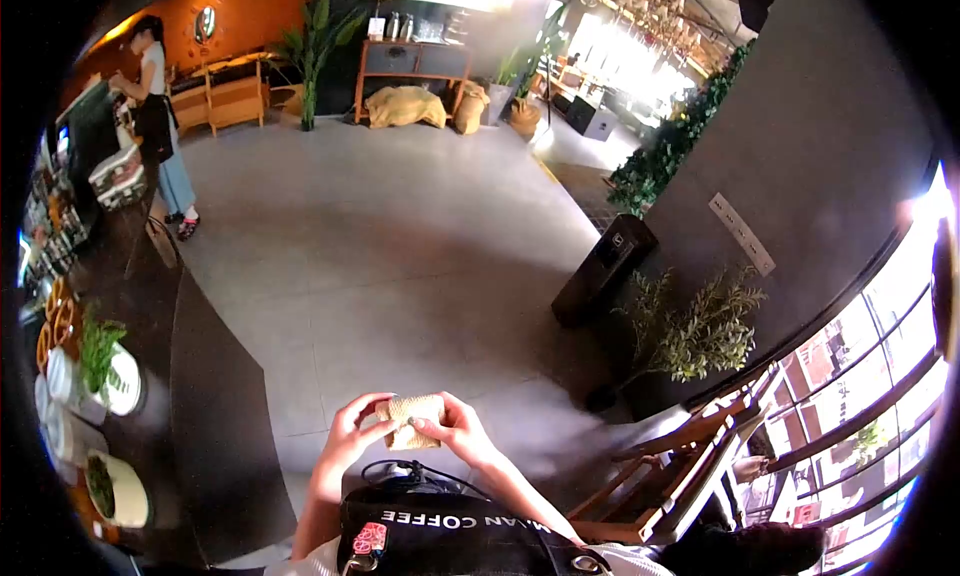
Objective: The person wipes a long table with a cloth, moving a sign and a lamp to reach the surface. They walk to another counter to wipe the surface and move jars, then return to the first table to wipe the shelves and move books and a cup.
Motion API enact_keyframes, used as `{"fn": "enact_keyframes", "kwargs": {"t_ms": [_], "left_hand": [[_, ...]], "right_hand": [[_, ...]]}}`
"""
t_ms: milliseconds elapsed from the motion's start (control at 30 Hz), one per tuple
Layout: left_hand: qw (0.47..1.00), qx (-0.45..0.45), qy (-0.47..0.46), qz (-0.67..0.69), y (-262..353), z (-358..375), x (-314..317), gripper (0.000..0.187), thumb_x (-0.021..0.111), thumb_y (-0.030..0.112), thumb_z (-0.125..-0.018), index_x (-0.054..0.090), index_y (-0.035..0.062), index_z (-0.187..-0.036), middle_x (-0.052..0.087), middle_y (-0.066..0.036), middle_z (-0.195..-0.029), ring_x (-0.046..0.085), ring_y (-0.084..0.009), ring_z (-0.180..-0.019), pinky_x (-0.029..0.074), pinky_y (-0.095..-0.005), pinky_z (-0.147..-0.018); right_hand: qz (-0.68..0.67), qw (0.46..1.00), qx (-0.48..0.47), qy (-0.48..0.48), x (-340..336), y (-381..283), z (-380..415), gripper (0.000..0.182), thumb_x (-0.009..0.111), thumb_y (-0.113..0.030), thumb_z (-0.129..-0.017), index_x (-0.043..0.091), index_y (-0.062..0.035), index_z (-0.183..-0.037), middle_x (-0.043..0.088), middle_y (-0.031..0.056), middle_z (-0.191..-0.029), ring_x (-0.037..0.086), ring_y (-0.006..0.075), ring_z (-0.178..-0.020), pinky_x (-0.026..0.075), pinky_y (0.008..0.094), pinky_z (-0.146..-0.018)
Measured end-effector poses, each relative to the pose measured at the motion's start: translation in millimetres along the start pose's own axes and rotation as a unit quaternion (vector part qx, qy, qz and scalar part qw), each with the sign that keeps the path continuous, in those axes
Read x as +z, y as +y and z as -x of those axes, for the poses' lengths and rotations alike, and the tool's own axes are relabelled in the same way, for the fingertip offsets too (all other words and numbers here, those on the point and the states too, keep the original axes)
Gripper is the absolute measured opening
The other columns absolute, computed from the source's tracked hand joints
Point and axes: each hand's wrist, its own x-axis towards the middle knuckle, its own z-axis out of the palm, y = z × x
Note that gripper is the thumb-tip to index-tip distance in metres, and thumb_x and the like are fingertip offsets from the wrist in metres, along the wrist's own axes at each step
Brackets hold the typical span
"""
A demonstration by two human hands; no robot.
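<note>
A folded beige cloth (pixel 410 410) with a textured surface is held in front of my body, above the grey floor. My left hand (pixel 352 434) grips its left side, fingers behind and thumb in front. On the other side my right hand (pixel 464 431) is closed on the same cloth, its thumb pressed on the front face. Just below is the black apron (pixel 440 531) I wear, with white lettering and a red-and-white tag.
A dark counter (pixel 225 416) curves along the left, bearing potted plants (pixel 100 351) and white containers. Further along it stands a person (pixel 155 116) in an apron. To the right are a black bin (pixel 603 271), a leafy plant (pixel 700 326) and a wooden frame (pixel 690 456).
</note>
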Motion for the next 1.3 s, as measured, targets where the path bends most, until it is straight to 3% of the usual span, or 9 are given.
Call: {"fn": "enact_keyframes", "kwargs": {"t_ms": [100,233,433,567,600,733,1033,1200,1300], "left_hand": [[0.994,0.016,0.032,-0.102,16.7,-77.2,-17.3,0.033,0.075,0.014,-0.075,0.061,-0.0025,-0.100,0.065,-0.007,-0.095,0.059,-0.0139,-0.091,0.046,-0.0266,-0.079],[0.977,0.103,0.106,-0.152,7.2,-161.9,-53.7,0.027,0.075,0.009,-0.072,0.060,-0.0029,-0.091,0.062,-0.006,-0.084,0.058,-0.0130,-0.082,0.046,-0.0270,-0.076],[0.973,0.073,0.207,-0.068,-28.0,-273.5,-120.8,0.024,0.071,-0.003,-0.071,0.058,-0.0048,-0.091,0.060,-0.005,-0.084,0.058,-0.0128,-0.080,0.047,-0.0271,-0.073],[0.972,0.071,0.205,-0.088,3.1,-379.3,-145.4,0.042,0.072,-0.003,-0.068,0.053,-0.0027,-0.106,0.057,-0.006,-0.094,0.057,-0.0137,-0.084,0.048,-0.0278,-0.074],[0.973,0.106,0.196,-0.061,14.8,-406.8,-146.8,0.049,0.072,-0.003,-0.067,0.050,-0.0016,-0.110,0.055,-0.006,-0.099,0.055,-0.0133,-0.088,0.048,-0.0282,-0.077],[0.979,0.047,0.153,-0.130,61.0,-498.7,-162.7,0.055,0.078,0.005,-0.067,0.047,0.0007,-0.112,0.053,-0.005,-0.104,0.053,-0.0137,-0.095,0.047,-0.0292,-0.081],[0.995,-0.015,0.102,0.006,19.5,-672.9,-195.7,0.050,0.077,0.006,-0.065,0.052,-0.0012,-0.108,0.059,-0.006,-0.098,0.058,-0.0139,-0.089,0.048,-0.0294,-0.080],[0.999,0.015,0.029,-0.016,15.3,-798.3,-240.4,0.045,0.075,0.002,-0.069,0.053,-0.0015,-0.107,0.060,-0.006,-0.096,0.058,-0.0128,-0.089,0.048,-0.0288,-0.079],[1.000,0.011,-0.007,-0.019,45.6,-882.3,-273.0,0.044,0.074,0.001,-0.072,0.053,-0.0003,-0.110,0.060,-0.005,-0.099,0.057,-0.0132,-0.093,0.047,-0.0294,-0.083]], "right_hand": [[-0.013,0.999,-0.048,0.005,-17.0,-36.7,-65.4,0.037,0.068,-0.020,-0.085,0.053,-0.0001,-0.112,0.061,0.0035,-0.096,0.056,0.0089,-0.088,0.047,0.0255,-0.079],[-0.065,0.995,-0.062,-0.039,-38.2,-27.4,-175.4,0.048,0.070,-0.014,-0.083,0.047,0.0001,-0.123,0.059,0.0084,-0.109,0.056,0.0151,-0.102,0.045,0.0308,-0.090],[0.037,0.980,-0.076,-0.182,-79.1,-29.9,-347.7,0.040,0.069,-0.008,-0.082,0.052,0.0003,-0.117,0.060,0.0059,-0.105,0.055,0.0121,-0.097,0.045,0.0294,-0.088],[-0.002,0.974,-0.102,-0.200,-111.8,-57.5,-464.7,0.031,0.067,-0.007,-0.083,0.055,-0.0001,-0.111,0.061,0.0038,-0.097,0.056,0.0099,-0.092,0.046,0.0277,-0.084],[-0.010,0.975,-0.104,-0.197,-115.6,-68.5,-487.3,0.029,0.067,-0.007,-0.083,0.056,-0.0002,-0.109,0.062,0.0033,-0.095,0.056,0.0096,-0.091,0.046,0.0275,-0.083],[0.000,0.977,-0.117,-0.176,-139.2,-103.3,-566.9,0.025,0.068,-0.008,-0.083,0.057,-0.0003,-0.104,0.059,0.0006,-0.087,0.052,0.0072,-0.081,0.045,0.0259,-0.073],[-0.060,0.993,-0.064,-0.083,-216.7,-87.9,-693.8,0.027,0.068,-0.011,-0.084,0.057,0.0008,-0.105,0.061,0.0012,-0.092,0.054,0.0082,-0.084,0.047,0.0263,-0.076],[-0.083,0.995,-0.049,0.005,-238.0,-100.7,-784.3,0.031,0.066,-0.009,-0.086,0.054,0.0021,-0.112,0.062,0.0041,-0.100,0.057,0.0104,-0.092,0.047,0.0285,-0.083],[-0.067,0.994,-0.056,0.070,-241.3,-122.8,-863.9,0.033,0.067,-0.016,-0.086,0.055,0.0032,-0.111,0.062,0.0040,-0.096,0.056,0.0092,-0.087,0.047,0.0262,-0.077]]}}
